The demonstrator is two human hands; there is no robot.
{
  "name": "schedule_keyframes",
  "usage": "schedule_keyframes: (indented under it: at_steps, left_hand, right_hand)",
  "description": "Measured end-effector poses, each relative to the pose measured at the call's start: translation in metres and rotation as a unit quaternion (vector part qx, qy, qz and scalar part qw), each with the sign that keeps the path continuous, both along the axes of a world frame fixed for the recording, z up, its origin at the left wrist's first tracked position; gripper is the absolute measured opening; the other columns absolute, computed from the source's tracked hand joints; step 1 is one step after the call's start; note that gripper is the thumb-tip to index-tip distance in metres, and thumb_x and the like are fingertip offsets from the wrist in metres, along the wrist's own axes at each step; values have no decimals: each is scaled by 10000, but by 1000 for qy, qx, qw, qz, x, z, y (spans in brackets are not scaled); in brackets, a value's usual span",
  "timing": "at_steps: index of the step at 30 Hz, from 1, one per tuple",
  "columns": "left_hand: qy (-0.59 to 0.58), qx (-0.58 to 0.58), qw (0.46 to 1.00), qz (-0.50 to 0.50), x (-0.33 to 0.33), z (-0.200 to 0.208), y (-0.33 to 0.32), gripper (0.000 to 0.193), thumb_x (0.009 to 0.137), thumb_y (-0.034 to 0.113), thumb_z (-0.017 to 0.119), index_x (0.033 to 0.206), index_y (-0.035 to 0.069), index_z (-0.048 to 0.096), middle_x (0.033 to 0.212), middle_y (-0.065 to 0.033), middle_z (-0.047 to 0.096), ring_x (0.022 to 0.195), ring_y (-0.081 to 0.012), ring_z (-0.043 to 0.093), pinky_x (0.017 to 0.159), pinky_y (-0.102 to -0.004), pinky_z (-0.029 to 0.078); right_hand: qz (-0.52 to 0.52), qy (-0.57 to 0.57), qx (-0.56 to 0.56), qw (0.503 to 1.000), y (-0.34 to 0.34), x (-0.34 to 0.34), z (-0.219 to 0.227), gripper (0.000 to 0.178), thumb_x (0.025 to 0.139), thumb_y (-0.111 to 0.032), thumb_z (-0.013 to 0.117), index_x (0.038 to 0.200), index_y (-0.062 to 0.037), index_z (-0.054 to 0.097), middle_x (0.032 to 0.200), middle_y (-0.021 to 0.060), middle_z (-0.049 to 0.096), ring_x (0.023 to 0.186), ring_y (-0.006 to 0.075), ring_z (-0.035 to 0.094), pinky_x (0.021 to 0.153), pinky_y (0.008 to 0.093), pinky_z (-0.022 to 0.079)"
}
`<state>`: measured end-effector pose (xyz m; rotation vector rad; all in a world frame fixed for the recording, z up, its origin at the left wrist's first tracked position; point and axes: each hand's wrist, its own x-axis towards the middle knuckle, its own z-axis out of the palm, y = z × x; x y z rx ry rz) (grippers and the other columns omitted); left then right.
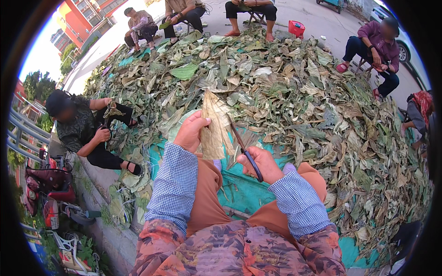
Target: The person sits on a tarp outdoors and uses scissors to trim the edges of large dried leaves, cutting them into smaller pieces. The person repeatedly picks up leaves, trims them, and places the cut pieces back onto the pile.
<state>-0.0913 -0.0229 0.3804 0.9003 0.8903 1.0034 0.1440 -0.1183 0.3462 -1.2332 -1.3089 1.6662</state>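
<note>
My left hand (pixel 189 132) pinches a dry, yellowish-tan leaf (pixel 213 126) between thumb and fingers, its narrow tip pointing up and its wide end hanging down. Closed around the dark handles of a pair of scissors (pixel 249 158) is my right hand (pixel 261 164). The scissor blades slant up and left beside the leaf's right edge; whether they touch it I cannot tell. A paler green leaf (pixel 178 126) shows behind my left hand. Just beyond both hands spreads a large heap of dried green and brown leaves (pixel 276 99).
A teal sheet (pixel 237 184) lies under the heap and between my knees. At the left sits a person (pixel 90 126) with scissors; several others sit around the far and right edges. A red bucket (pixel 296 29) stands at the back. Parked scooters (pixel 50 191) are at the lower left.
</note>
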Motion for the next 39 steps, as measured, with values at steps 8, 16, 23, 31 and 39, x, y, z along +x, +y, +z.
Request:
schedule_keyframes:
  at_steps: [8,16,23,31,39]
  left_hand:
    - [-20,21,999,-17,-5,-3,3,329,907,116,641,1206,-6,579,1092,-65,676,970,-149,661,872,-322,541]
    - [-15,46,999,-13,-10,2,-5,357,909,76,650,1246,2,559,1130,-69,671,1010,-158,654,912,-328,531]
    - [-11,40,999,-16,-5,5,-6,317,916,85,644,1217,10,579,1091,-72,684,984,-168,665,901,-344,537]
    - [23,35,999,-32,4,7,-8,331,914,68,648,1226,0,562,1098,-73,678,961,-156,672,854,-318,558]
    - [85,12,994,-72,12,14,-15,380,906,79,660,1260,-5,550,1137,-64,664,1012,-138,643,912,-310,519]
  right_hand:
    - [-28,-16,35,999,-1,-2,-8,366,841,-365,780,834,-33,627,609,-2,591,518,55,559,459,207,412]
    - [-17,-18,67,997,0,-5,-12,446,847,-434,759,806,-29,576,608,-5,566,515,60,550,459,215,412]
    - [39,-83,163,982,0,-2,-21,491,917,-483,652,964,-6,544,788,74,569,704,140,544,648,292,463]
    - [20,-107,194,975,4,-3,-32,571,897,-560,636,962,0,540,748,103,544,672,203,528,627,347,448]
    - [-22,-117,167,979,8,-5,-35,520,897,-503,668,885,5,558,690,94,539,628,187,522,583,342,442]
